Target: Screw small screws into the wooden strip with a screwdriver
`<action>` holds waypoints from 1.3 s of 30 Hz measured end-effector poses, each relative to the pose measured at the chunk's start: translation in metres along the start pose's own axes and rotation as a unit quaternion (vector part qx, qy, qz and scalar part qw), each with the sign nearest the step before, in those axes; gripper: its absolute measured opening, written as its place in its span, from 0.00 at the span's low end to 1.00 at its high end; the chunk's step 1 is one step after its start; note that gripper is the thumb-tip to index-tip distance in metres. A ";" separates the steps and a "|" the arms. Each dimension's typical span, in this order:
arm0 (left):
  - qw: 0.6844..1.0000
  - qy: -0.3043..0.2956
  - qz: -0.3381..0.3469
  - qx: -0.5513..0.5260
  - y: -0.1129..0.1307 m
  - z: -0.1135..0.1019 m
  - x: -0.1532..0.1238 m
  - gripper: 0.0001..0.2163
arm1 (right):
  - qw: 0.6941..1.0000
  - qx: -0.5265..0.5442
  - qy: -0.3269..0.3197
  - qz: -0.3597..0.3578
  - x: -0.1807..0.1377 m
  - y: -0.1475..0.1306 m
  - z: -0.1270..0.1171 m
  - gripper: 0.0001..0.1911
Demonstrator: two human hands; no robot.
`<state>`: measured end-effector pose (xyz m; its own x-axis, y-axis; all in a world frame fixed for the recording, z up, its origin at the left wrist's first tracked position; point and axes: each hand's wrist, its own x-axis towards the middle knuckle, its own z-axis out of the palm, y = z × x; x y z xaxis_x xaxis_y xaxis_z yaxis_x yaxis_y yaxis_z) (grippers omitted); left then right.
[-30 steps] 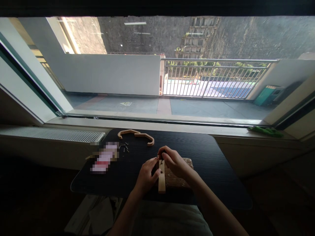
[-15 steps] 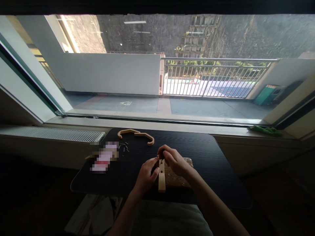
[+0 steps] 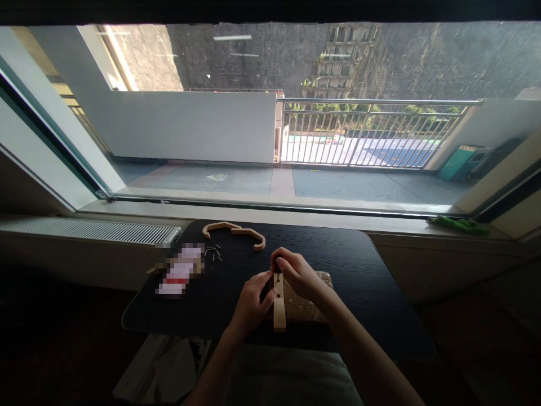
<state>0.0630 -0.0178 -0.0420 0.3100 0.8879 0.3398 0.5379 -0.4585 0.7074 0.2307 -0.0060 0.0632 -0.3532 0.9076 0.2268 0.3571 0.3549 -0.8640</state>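
A narrow wooden strip (image 3: 279, 309) lies lengthwise on a flat wooden board (image 3: 302, 307) near the front of the black table (image 3: 367, 282). My left hand (image 3: 252, 301) grips the strip's left side with curled fingers. My right hand (image 3: 296, 272) is pinched over the strip's far end on a small dark object that I cannot make out. Two curved wooden pieces (image 3: 234, 232) lie at the table's far edge. Several small screws (image 3: 214, 252) are scattered just in front of them.
A blurred pink-and-white packet (image 3: 180, 269) lies at the table's left. A white radiator (image 3: 87, 230) runs along the wall at the left. A window sill with a green cloth (image 3: 459, 225) runs behind the table; beyond the glass is a balcony with a railing.
Both hands stay on the strip; the right hand's pinch has shifted slightly at the strip's far end. The view has barely moved.
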 end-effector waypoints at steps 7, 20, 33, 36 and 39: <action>1.000 -0.005 -0.002 0.007 -0.002 0.000 0.000 0.19 | 0.999 -0.038 0.001 -0.024 -0.001 -0.001 0.002 0.08; 1.000 -0.010 -0.005 -0.008 0.000 -0.001 0.001 0.19 | 0.997 0.079 0.001 0.000 -0.001 0.003 0.000 0.09; 1.000 -0.021 -0.015 0.014 0.001 -0.001 0.001 0.20 | 0.994 0.110 -0.010 0.023 -0.002 0.008 0.005 0.09; 1.000 -0.020 -0.020 0.012 0.001 -0.001 0.001 0.20 | 0.990 0.136 -0.021 0.032 -0.003 0.009 0.005 0.10; 1.000 -0.021 -0.019 0.002 0.001 -0.001 0.001 0.20 | 0.990 0.138 -0.019 0.029 -0.003 0.008 0.005 0.12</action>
<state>0.0633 -0.0168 -0.0406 0.3222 0.9024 0.2861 0.5527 -0.4247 0.7171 0.2303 -0.0074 0.0534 -0.3734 0.9135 0.1616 0.1299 0.2240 -0.9659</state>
